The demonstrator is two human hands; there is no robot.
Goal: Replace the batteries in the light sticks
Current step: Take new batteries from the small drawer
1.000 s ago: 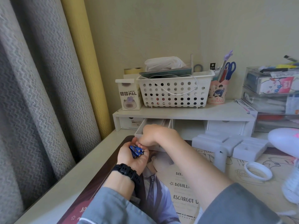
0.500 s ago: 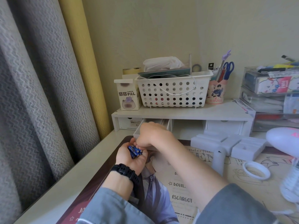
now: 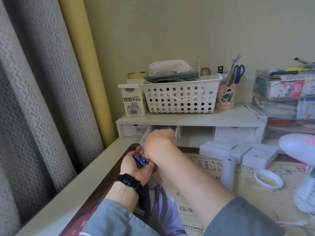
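The fetching step was in hand, I judged: the left hand (image 3: 134,166) lay palm up above the tabletop (image 3: 81,183), cupped round a few blue batteries (image 3: 140,161), while the right hand (image 3: 158,143) dipped into the small open drawer (image 3: 144,140), fingers hidden, so I couldn't tell its hold. Next they'd need carrying to the white light stick (image 3: 296,145), past the foam tray (image 3: 238,149) and loose white ring (image 3: 268,179).

Blue batteries (image 3: 140,160); white perforated basket (image 3: 180,97); grey zigzag curtain (image 3: 34,99)
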